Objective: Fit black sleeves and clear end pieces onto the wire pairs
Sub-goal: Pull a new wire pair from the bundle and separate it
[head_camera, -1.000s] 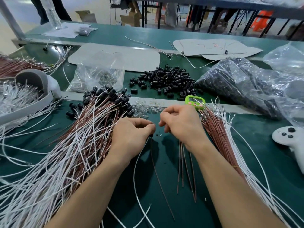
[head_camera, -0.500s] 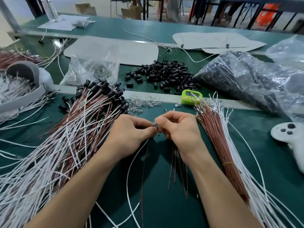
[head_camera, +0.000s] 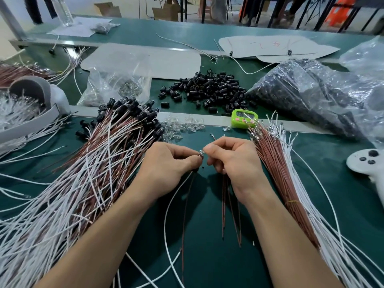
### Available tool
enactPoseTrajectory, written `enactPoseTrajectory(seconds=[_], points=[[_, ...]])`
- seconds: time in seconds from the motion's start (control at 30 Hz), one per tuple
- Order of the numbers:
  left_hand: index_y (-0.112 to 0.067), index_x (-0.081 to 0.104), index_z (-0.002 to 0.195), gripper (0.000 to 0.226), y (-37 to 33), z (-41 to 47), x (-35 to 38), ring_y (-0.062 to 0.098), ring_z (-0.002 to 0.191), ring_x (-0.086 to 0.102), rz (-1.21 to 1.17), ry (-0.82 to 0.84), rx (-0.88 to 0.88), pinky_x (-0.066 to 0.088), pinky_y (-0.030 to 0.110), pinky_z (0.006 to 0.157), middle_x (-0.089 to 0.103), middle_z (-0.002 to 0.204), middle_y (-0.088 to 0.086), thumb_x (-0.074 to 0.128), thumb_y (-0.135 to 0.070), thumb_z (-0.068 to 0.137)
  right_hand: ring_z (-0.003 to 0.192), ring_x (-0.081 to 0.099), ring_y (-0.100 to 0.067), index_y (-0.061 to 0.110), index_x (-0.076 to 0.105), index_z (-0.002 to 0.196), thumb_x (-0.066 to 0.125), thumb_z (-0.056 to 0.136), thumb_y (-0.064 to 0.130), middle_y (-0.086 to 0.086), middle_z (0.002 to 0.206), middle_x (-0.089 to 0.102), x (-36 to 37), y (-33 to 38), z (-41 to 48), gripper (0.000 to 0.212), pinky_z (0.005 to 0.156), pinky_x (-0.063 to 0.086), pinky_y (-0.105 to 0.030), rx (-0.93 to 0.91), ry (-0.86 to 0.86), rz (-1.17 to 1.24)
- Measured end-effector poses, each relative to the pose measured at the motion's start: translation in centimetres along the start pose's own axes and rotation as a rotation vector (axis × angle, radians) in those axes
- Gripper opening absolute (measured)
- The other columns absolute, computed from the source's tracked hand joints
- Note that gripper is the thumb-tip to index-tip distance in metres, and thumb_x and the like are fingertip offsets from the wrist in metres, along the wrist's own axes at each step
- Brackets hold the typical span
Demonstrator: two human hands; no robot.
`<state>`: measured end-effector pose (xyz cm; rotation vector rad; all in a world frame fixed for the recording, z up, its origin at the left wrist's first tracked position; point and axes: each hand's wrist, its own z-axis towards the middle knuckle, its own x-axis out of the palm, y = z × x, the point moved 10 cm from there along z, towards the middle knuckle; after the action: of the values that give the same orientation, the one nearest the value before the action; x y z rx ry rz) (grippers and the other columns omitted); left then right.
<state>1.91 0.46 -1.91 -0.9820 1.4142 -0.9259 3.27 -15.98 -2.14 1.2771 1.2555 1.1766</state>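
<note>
Just below the green timer (head_camera: 244, 119), the left hand (head_camera: 169, 166) pinches a wire pair (head_camera: 165, 217) trailing downward; the right hand (head_camera: 235, 161) pinches a clear end piece (head_camera: 201, 152), apparently touching the pair's tip.

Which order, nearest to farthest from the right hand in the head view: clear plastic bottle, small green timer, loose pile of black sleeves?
1. Small green timer, just beyond the right hand.
2. Loose pile of black sleeves, farther back, centre.
3. Clear plastic bottle, far back left.
</note>
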Motion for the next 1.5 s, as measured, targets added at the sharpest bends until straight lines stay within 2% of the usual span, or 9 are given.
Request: enactPoseTrajectory(seconds=[0.13,0.23,0.33,0.5,0.8,1.0,1.2,1.3,1.5], points=[[-0.036,0.081,0.073,0.017,0.1,0.1,-0.1,0.001,0.066,0.071,-0.015,-0.005,0.006,0.055,0.014,0.067,0.077,0.072,-0.010,0.085,-0.021,0.082,0.042,0.042,-0.011,0.013,0.073,0.062,0.075,0.084,0.002,-0.006,0.053,0.061,-0.3,-0.1,0.0,0.025,0.042,0.033,-0.015,-0.002,-0.016,-0.024],[-0.041,0.080,0.077,0.020,0.1,0.1,-0.1,0.001,0.067,0.072,-0.017,-0.012,0.005,0.056,0.015,0.067,0.077,0.071,-0.011,0.085,-0.022,0.081,0.042,0.043,-0.011,0.015,0.074,0.062,0.077,0.074,0.016,-0.005,0.053,0.062,-0.6,0.0,0.1,0.012,0.043,0.034,-0.017,-0.010,-0.036,-0.054],[-0.033,0.081,0.071,0.017,0.3,0.2,0.0,0.001,0.067,0.072,-0.009,-0.008,-0.001,0.053,0.013,0.066,0.077,0.071,-0.010,0.085,-0.020,0.081,0.045,0.045,-0.011,0.018,0.074,0.063,0.074,0.067,0.025,-0.002,0.052,0.062,-0.7,0.2,0.1,0.008,0.048,0.037,-0.023,-0.035,-0.044,-0.126],[-0.034,0.078,0.072,0.020,-0.3,0.0,0.4,-0.003,0.066,0.071,0.050,0.007,0.048,0.053,0.011,0.066,0.076,0.070,-0.014,0.084,-0.018,0.083,0.048,0.051,-0.009,0.021,0.073,0.062,0.073,0.069,0.026,-0.001,0.052,0.063,-0.7,1.2,-0.1,0.008,0.052,0.039,-0.026,-0.157,-0.037,-0.289],[-0.044,0.077,0.069,0.027,-0.6,-0.5,0.7,0.005,0.075,0.073,0.103,-0.010,0.105,0.057,0.024,0.072,0.076,0.073,-0.017,0.080,-0.023,0.086,0.053,0.051,-0.023,0.018,0.071,0.062,0.073,0.071,0.023,-0.010,0.057,0.061,-0.5,2.1,-0.1,0.010,0.054,0.043,-0.039,-0.241,0.004,-0.386],[-0.054,0.074,0.083,0.026,-1.6,-1.0,0.3,-0.010,0.073,0.069,0.170,-0.055,0.169,0.054,0.016,0.070,0.073,0.072,-0.029,0.081,-0.029,0.083,0.052,0.049,-0.011,0.019,0.071,0.062,0.076,0.076,0.019,-0.005,0.056,0.061,-0.4,2.5,-0.5,0.015,0.053,0.043,-0.037,-0.274,0.004,-0.463],[-0.055,0.070,0.089,0.026,-2.3,-1.3,0.0,-0.010,0.073,0.068,0.196,-0.081,0.214,0.053,0.018,0.069,0.072,0.073,-0.030,0.078,-0.032,0.081,0.052,0.044,-0.008,0.015,0.068,0.062,0.078,0.083,0.012,-0.007,0.058,0.059,0.1,3.0,-0.7,0.024,0.052,0.039,-0.030,-0.308,0.023,-0.473],[-0.055,0.069,0.091,0.023,-2.6,-1.4,-0.1,-0.011,0.073,0.068,0.200,-0.094,0.239,0.052,0.013,0.067,0.072,0.075,-0.032,0.074,-0.037,0.078,0.053,0.043,-0.007,0.015,0.067,0.063,0.077,0.085,0.013,-0.008,0.059,0.059,0.1,3.0,-0.8,0.024,0.052,0.039,-0.031,-0.321,0.009,-0.455],[-0.051,0.075,0.083,0.031,-1.4,-0.5,0.1,-0.011,0.073,0.068,0.140,-0.056,0.165,0.047,0.007,0.067,0.073,0.075,-0.029,0.079,-0.020,0.085,0.054,0.049,-0.013,0.015,0.068,0.066,0.074,0.081,0.021,-0.010,0.058,0.060,-0.6,1.9,-0.3,0.017,0.053,0.040,-0.035,-0.235,-0.040,-0.337]])
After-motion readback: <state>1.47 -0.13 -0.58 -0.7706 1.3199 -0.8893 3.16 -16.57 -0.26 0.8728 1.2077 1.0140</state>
